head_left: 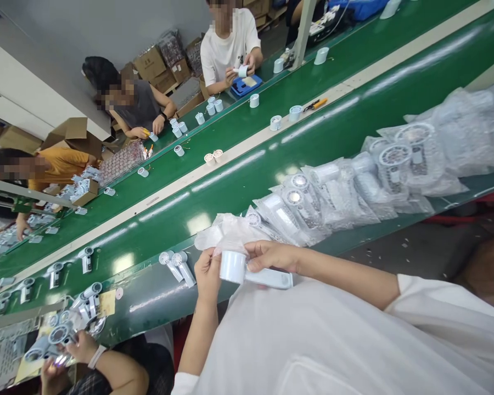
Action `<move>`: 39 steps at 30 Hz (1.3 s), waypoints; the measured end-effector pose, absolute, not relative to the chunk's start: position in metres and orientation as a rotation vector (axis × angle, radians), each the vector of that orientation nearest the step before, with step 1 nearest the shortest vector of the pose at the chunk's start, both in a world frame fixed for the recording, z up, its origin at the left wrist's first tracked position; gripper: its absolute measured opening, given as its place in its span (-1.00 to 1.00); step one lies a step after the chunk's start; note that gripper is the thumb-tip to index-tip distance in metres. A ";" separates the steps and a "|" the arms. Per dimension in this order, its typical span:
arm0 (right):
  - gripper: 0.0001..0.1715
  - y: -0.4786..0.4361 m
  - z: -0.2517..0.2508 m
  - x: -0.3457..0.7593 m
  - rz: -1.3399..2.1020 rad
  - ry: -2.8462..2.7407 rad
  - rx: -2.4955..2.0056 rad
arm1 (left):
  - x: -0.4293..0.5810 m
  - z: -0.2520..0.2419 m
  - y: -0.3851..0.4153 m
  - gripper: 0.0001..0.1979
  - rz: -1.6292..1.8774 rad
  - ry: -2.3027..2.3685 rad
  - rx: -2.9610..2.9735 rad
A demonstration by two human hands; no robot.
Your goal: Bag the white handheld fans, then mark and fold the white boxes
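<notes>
A white handheld fan (247, 272) lies across my two hands, its round head upright and its flat handle (269, 278) pointing right. My left hand (208, 274) grips the head from one side, and my right hand (269, 255) rests over its top edge. A thin translucent plastic bag (226, 233) bunches just above the fan, touching my left fingers. Two unbagged fans (175, 264) lie on the belt's near edge, left of my hands. A row of bagged fans (313, 208) stretches to the right.
The green conveyor belt (156, 241) runs diagonally past me, with a second belt (230, 137) beyond a pale divider (230, 167). Co-workers sit along both belts, and one co-worker's hands (72, 351) handle a fan at lower left. Cardboard boxes (150, 63) stand at the back.
</notes>
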State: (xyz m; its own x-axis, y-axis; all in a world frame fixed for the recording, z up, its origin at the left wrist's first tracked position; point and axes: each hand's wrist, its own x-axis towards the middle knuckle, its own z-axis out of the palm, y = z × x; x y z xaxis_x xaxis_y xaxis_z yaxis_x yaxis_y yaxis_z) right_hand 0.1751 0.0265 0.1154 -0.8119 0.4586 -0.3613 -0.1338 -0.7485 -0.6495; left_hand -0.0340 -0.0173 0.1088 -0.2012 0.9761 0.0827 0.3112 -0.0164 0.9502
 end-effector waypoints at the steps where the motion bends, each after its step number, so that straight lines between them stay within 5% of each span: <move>1: -0.30 0.026 0.116 0.174 2.520 -0.884 -0.780 | -0.035 0.108 -0.020 -0.71 1.265 1.604 1.396; 4: -0.47 0.023 0.115 0.171 2.420 -0.830 -0.923 | -0.035 0.109 -0.026 -0.78 1.353 1.695 1.552; 16: -0.54 0.015 0.118 0.164 2.112 -0.542 -1.076 | -0.043 0.098 -0.021 -0.90 1.086 1.539 2.387; 27: -0.59 0.011 0.094 0.161 2.233 -0.297 -1.165 | -0.011 0.116 -0.030 -0.94 0.937 1.384 1.300; 35: -0.70 0.018 0.143 0.200 1.937 -1.577 -1.170 | -0.019 0.136 -0.035 -0.89 0.955 1.374 0.875; 39: -0.55 0.023 0.160 0.208 2.193 -1.354 -0.926 | -0.027 0.160 -0.034 -0.86 1.099 1.230 0.878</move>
